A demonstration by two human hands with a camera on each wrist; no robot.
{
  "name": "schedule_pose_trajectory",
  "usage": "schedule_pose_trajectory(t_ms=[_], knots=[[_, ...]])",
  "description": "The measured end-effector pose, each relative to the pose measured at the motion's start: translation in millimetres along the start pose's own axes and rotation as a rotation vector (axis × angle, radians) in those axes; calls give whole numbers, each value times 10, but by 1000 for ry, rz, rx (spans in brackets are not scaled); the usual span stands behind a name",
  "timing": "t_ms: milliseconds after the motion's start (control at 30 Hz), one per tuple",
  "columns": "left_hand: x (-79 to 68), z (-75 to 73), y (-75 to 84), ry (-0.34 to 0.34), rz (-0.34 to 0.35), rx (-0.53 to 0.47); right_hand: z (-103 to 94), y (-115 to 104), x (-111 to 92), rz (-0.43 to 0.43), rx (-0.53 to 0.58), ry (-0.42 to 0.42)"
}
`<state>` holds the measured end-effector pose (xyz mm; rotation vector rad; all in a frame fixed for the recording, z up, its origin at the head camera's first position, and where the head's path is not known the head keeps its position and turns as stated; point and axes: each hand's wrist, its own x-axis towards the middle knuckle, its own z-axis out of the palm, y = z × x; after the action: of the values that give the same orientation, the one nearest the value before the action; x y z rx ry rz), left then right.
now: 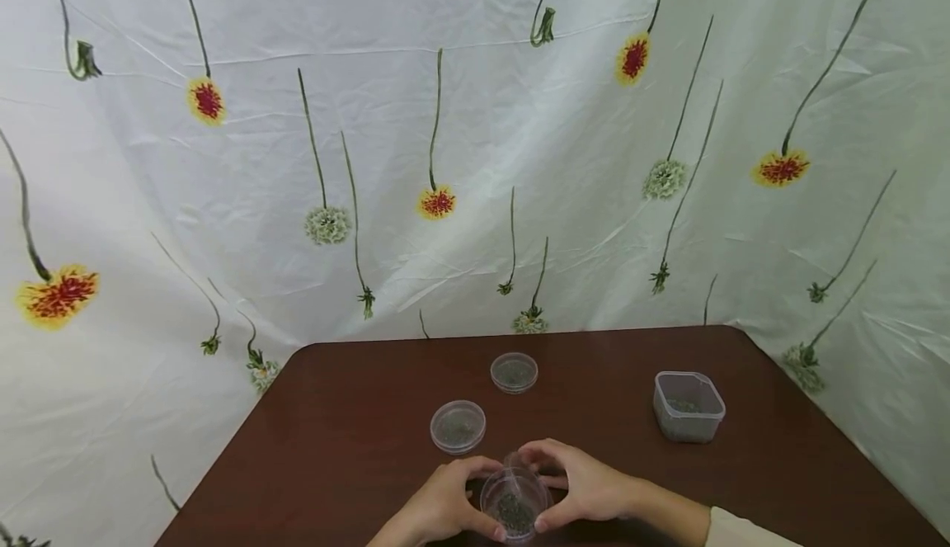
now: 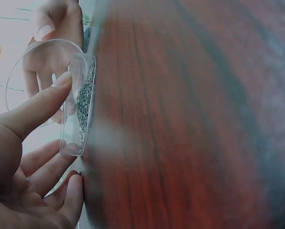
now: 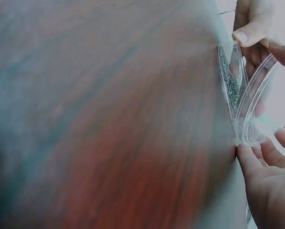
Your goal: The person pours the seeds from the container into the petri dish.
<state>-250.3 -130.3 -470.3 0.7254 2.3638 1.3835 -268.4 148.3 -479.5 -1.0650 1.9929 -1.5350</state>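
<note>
A clear round petri dish [image 1: 512, 522] with dark grey granules [image 2: 84, 98] heaped in it stands near the table's front edge. My left hand [image 1: 444, 501] holds this dish from its left side, thumb on the near rim and fingers around the far side. Between the thumb and fingers of my right hand [image 1: 588, 483] is the dish's clear lid [image 3: 255, 98]. The lid tilts over the dish, its lower edge close to the right-hand side; whether the two touch there, I cannot tell.
Two more round petri dishes, a nearer one [image 1: 458, 427] and a farther one [image 1: 514, 373], sit behind my hands. To the right is a square clear plastic tub [image 1: 688, 407] with some granules. A flower-printed cloth [image 1: 475, 134] hangs behind the brown table [image 1: 349, 415].
</note>
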Motion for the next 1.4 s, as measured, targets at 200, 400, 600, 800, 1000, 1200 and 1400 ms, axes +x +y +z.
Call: schedule_pose_trajectory(t_ms=[200,400,600,800,1000,1200,1400], knots=[[-7,4,13,-1,8,-2,80,16,27,-18,-24,40],[-3,19,3,6,-6,-19,101,22,53,-32,-54,39],[-10,5,-14,2,12,-9,65,30,70,-43,-97,-25],[-14,-4,-17,-6,13,-9,52,12,57,-54,-130,-66],[-32,-6,-8,-21,17,-12,59,3,50,-58,-142,-62],[-30,-15,-18,-32,-14,-17,82,-22,47,-42,-131,-50],[-37,-22,-20,-40,-15,-29,55,15,41,-48,-151,-67]])
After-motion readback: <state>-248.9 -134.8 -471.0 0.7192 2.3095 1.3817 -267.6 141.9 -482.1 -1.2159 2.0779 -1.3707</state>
